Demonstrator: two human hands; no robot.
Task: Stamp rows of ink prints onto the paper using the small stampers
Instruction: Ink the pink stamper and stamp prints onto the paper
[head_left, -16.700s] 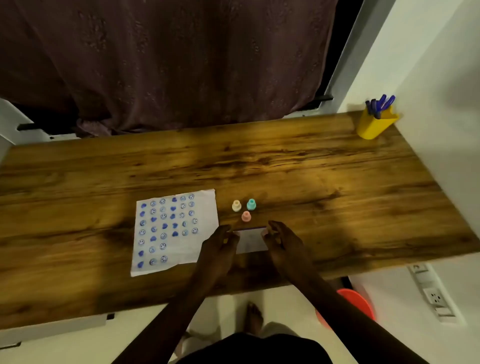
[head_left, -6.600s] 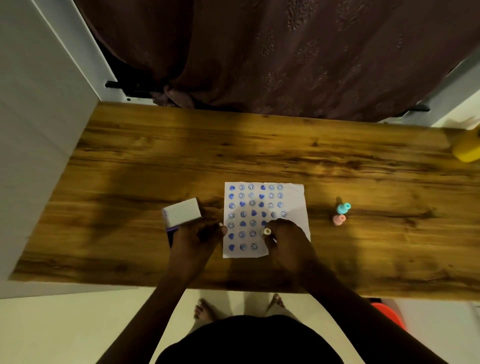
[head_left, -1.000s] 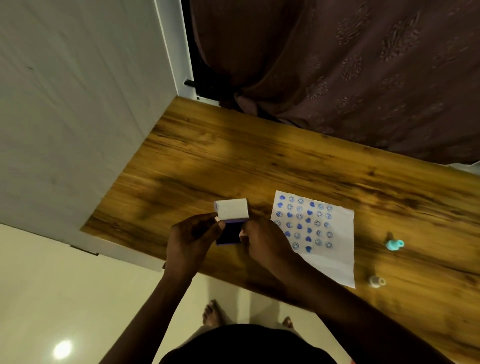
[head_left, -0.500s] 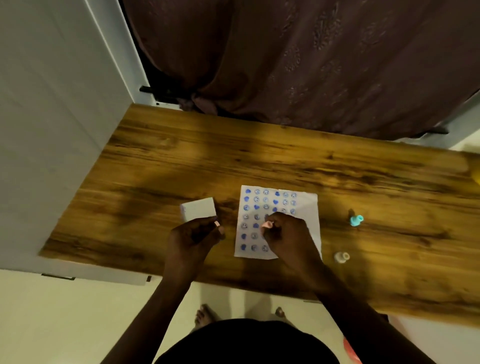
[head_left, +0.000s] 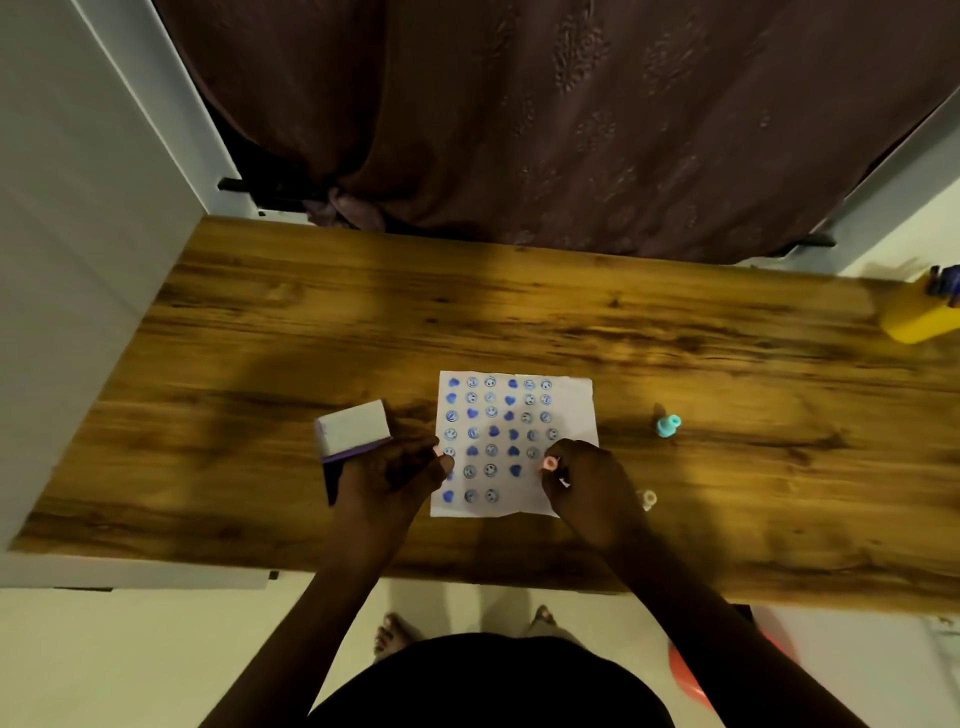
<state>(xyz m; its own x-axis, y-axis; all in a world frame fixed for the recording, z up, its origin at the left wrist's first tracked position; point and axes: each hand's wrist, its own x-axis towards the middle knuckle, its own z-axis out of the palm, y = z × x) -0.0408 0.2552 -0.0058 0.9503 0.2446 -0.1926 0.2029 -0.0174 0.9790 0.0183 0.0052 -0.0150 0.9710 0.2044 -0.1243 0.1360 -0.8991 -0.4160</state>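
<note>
A: Backdrop, far side?
B: Dark maroon curtain (head_left: 519, 130), faint floral pattern, hanging behind the wooden table (head_left: 571, 322)
A: Right end?
B: Yellow holder (head_left: 914, 322) at the far right corner, blue pens (head_left: 945, 278) standing in it. Orange object (head_left: 685, 670) on the pale floor (head_left: 130, 665), partly hidden, kind unclear

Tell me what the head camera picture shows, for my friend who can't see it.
A person's right hand holds a small pink stamper to white paper covered in rows of blue hearts and smiley faces, on a wooden table. The left hand holds an open ink pad beside the paper; a teal stamper sits further right.
</note>
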